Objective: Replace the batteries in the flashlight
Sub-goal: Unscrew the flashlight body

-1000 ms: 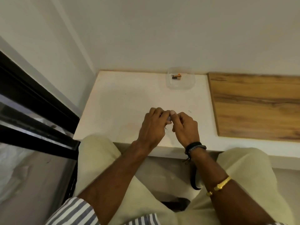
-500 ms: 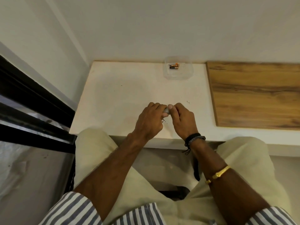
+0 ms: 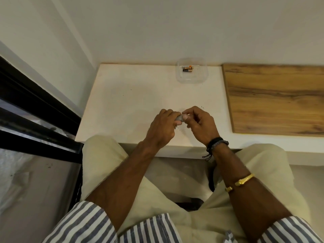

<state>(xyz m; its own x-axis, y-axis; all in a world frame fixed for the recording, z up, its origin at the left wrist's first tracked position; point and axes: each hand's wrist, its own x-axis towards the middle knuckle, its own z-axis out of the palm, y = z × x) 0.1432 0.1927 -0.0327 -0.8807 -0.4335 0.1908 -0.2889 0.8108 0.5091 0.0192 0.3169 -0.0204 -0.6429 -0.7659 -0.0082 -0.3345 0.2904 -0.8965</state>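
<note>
I see left hand and right hand together, both pinching grey flashlight, mostly hidden | far: batteries in clear tray | right: wooden board

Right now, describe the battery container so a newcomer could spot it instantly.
Start at the white tabletop and follow it to its far edge against the wall. Just left of the wooden board sits a clear plastic container. It is the only see-through thing there, with two small batteries, black and orange, lying inside.
</note>
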